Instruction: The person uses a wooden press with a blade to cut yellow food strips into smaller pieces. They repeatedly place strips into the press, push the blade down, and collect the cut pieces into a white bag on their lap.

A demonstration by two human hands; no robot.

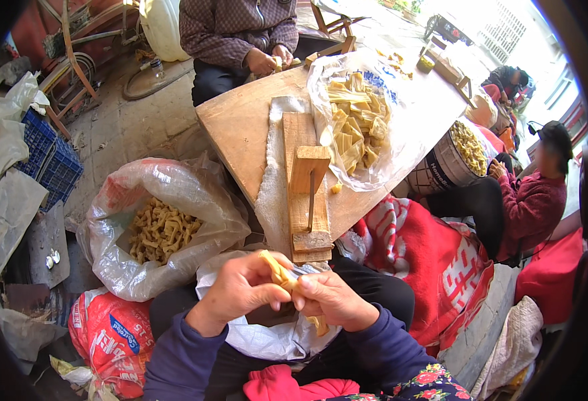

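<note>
Between both hands is a yellowish, knotted strip of food (280, 274), perhaps rawhide or tofu skin. My left hand (246, 286) pinches its upper part, and my right hand (331, 296) grips the knot and lower end. Under the hands a white woven sack (258, 341) lies open across the lap. Just beyond them stands a wooden block jig (301, 200) with a thin metal rod, on a strip of grey cloth (274, 185). A clear plastic bag (324, 90) on the wooden table (238, 120) holds flat yellowish strips (359, 120).
Left of the lap, an open plastic sack (103, 225) holds many knotted pieces (161, 230), beside a red printed bag (111, 341). Red patterned blanket (424, 265) lies to the right. One person (238, 35) works across the table; another (529, 200) sits right by a full bucket (434, 170).
</note>
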